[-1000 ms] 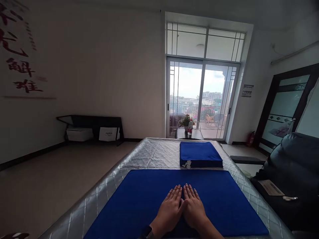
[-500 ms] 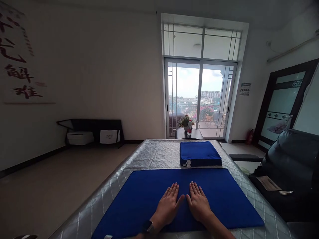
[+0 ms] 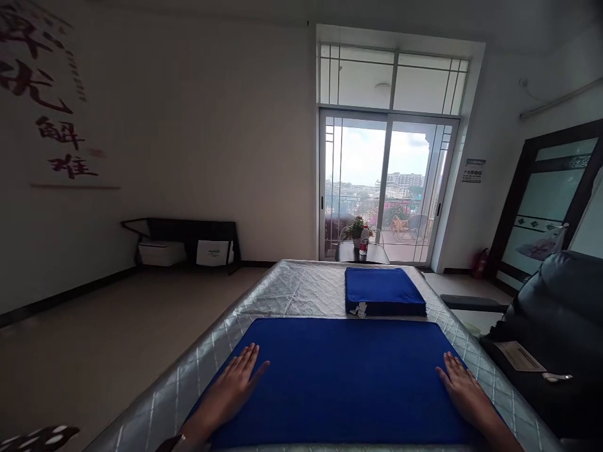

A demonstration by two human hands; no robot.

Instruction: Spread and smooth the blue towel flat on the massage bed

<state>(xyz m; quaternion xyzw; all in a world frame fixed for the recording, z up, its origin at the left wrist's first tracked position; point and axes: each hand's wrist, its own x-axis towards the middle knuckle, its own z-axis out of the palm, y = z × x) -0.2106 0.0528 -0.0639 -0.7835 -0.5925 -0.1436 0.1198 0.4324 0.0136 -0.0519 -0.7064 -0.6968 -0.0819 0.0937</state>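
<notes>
A dark blue rectangular cloth (image 3: pixel 343 383) lies spread flat on a table with a silver quilted cover (image 3: pixel 292 289). Near its left edge rests my left hand (image 3: pixel 233 383), palm down with the thumb held away from the fingers. My right hand (image 3: pixel 464 389) lies palm down by the right edge, its fingers stretched out. Neither hand grips anything. Just beyond the cloth sits a neat stack of folded blue cloths (image 3: pixel 384 290), with small white tags (image 3: pixel 360 310) at its near left corner.
A black armchair (image 3: pixel 560 314) on the right bears a card (image 3: pixel 521 356) and a small white object (image 3: pixel 557 377). Past the table's far end, a bottle (image 3: pixel 364 240) and potted plant (image 3: pixel 357 231) stand on a chair. A low black rack (image 3: pixel 188 232) holds white boxes at left.
My hands have slid apart from the middle of the blue cloth, the left one to the left edge and the right one to the right edge. The view has turned slightly left.
</notes>
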